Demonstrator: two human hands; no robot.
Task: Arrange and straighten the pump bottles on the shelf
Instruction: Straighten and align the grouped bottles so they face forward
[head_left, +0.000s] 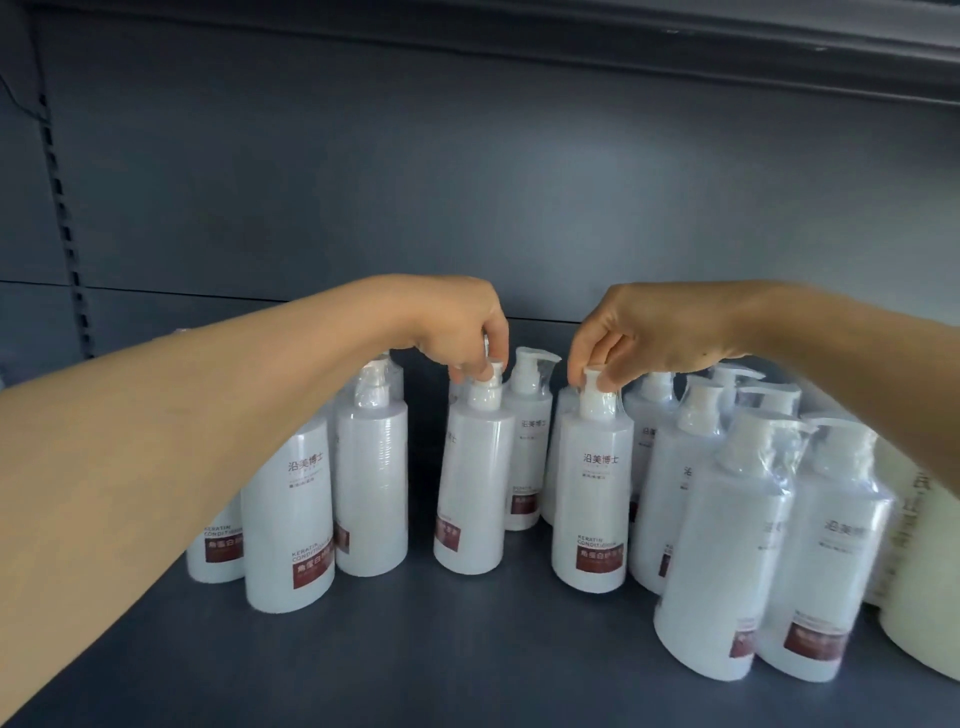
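Left hand pinches the pump head of the centre-left bottle; right hand pinches the pump head of the centre-right bottle. Each bottle hangs directly below its grip, long axis near vertical, the left one tilted slightly with its base toward the left. Its label faces sideways (the right one's faces forward), so a twist about that axis appears due. Both stand on the grey shelf, a gap between them, ahead of a rear bottle. Wrapped bottles crowd the right.
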